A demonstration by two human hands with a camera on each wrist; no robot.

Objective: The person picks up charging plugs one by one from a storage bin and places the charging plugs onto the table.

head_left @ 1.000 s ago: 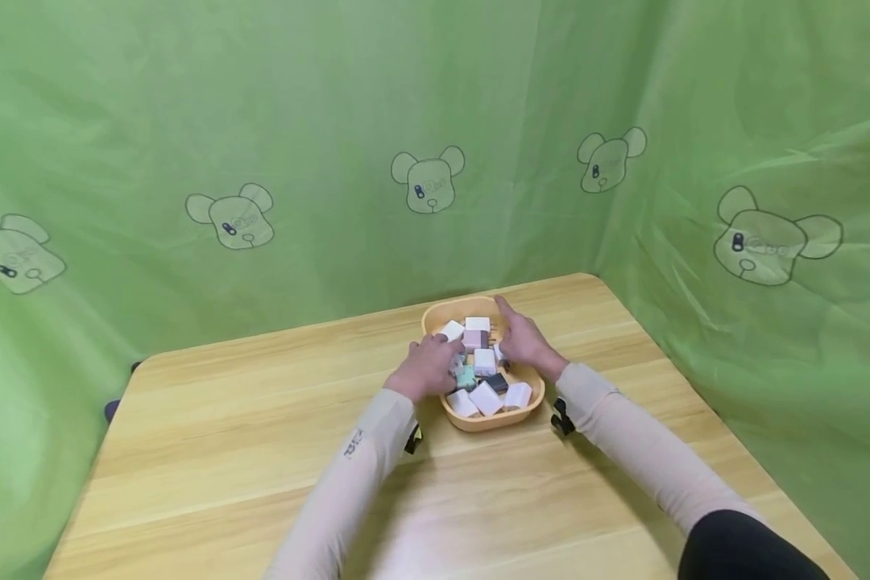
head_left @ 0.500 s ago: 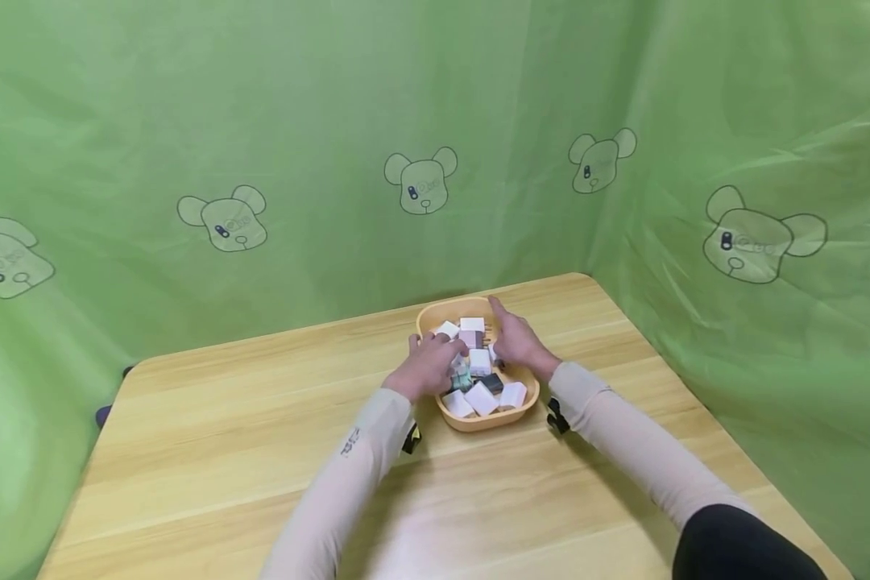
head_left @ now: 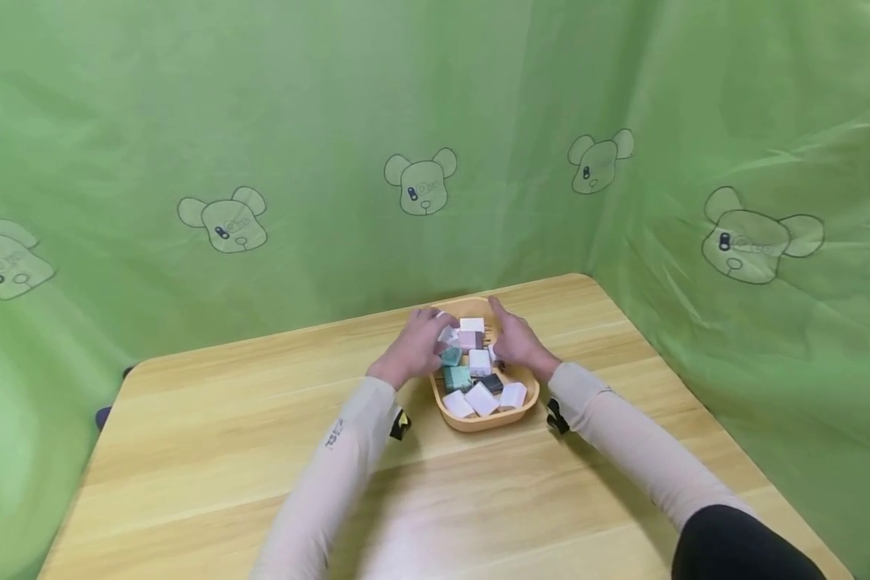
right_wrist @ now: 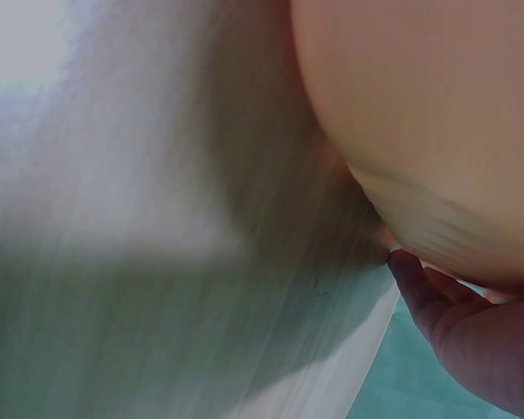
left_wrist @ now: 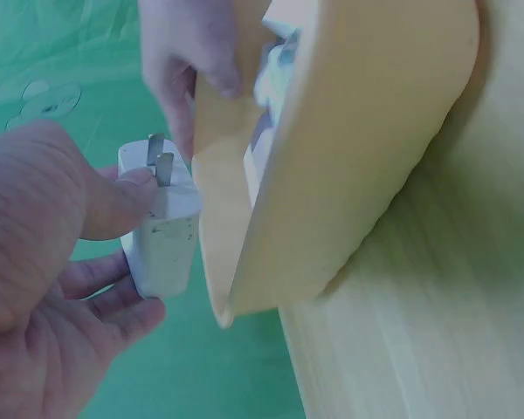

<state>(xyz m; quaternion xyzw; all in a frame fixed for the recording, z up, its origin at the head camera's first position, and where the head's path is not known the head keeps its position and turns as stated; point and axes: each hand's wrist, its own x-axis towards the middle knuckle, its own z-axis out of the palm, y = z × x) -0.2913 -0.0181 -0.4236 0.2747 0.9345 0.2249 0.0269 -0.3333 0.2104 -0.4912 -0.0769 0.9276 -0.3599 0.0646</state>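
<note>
My left hand (head_left: pixel 412 346) is over the left rim of an orange plastic basket (head_left: pixel 487 422). In the left wrist view it pinches a white charger plug (left_wrist: pixel 162 249) between thumb and fingers, its two metal prongs turned up, beside the basket's rim. My right hand (head_left: pixel 519 342) grips the basket's right side, fingers at the rim. The right wrist view shows part of that hand (right_wrist: pixel 480 349) against the basket's outer wall. Inside lie several charger plugs: white ones (head_left: pixel 482 399), a pinkish one (head_left: pixel 469 340), a green one (head_left: pixel 457 379) and a black one (head_left: pixel 490 383).
The basket stands on a wood-grain table (head_left: pixel 225 451), close to its far edge. Green curtains (head_left: pixel 319 105) printed with bear heads hang behind and to both sides. A dark object (head_left: pixel 103 416) shows past the table's left edge.
My left hand has lifted out of the pile and moved back and left to the rim, now with a white charger plug. More of the green plugs shows. My right hand stays on the basket.
</note>
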